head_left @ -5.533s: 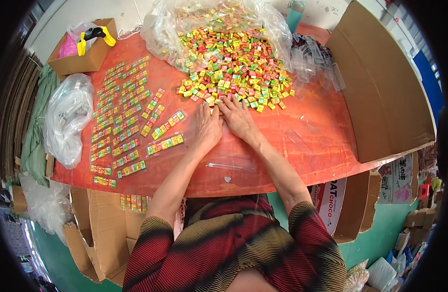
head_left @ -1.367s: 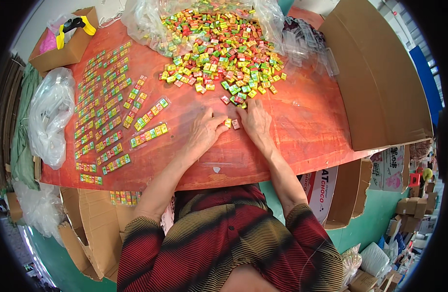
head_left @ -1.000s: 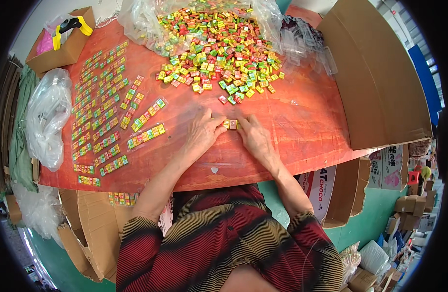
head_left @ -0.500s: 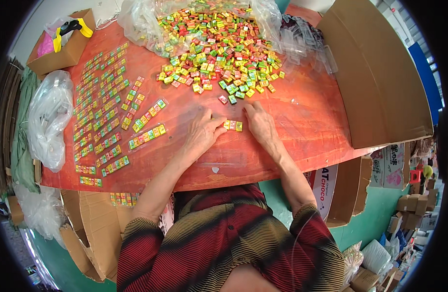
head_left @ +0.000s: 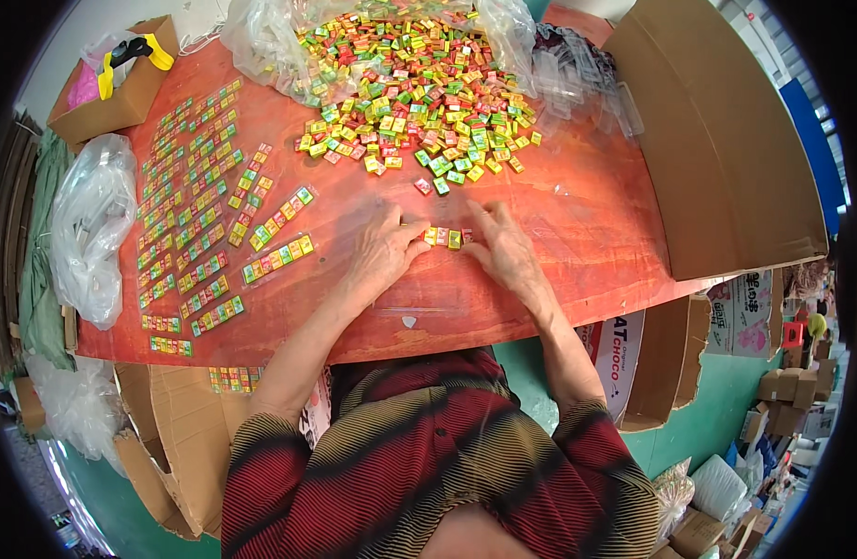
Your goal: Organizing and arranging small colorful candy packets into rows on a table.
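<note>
Small boxes (head_left: pixel 442 238), yellow and red, form a row; left hand (head_left: pixel 382 247) pinches its left end, right hand (head_left: pixel 508 252) has fingers spread.

I have mostly bare counter (head_left: pixel 587 219) to the right of the right hand (head_left: pixel 508 252), up to the tall cardboard panel (head_left: pixel 717 149). Ahead, the heap of small boxes (head_left: pixel 428 102) bars my way; left of the left hand (head_left: pixel 380 252), a bare gap ends at filled strips (head_left: pixel 279 258).
</note>
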